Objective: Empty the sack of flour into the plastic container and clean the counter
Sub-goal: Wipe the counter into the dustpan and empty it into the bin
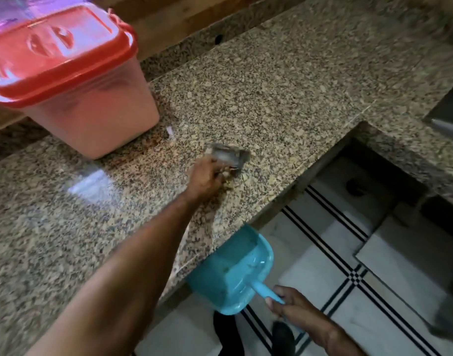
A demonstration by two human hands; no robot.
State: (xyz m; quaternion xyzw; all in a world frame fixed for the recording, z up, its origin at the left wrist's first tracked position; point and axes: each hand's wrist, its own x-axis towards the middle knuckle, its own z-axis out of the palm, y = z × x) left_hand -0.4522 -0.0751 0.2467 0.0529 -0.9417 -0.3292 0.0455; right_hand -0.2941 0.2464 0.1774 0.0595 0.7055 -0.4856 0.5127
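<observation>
Left arm outstretched, left hand (207, 177) gripping rag (229, 156) on counter (284, 98), right hand (294, 308) clasping dustpan (233, 272) handle below edge

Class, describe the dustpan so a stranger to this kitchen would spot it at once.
Find the speckled granite counter and follow its near edge. Just below that edge, over the tiled floor, the right hand holds the dustpan by its handle. It is the only turquoise thing in view.

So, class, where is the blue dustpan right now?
The blue dustpan is low in the head view, held by the right hand just below the counter edge.
</observation>
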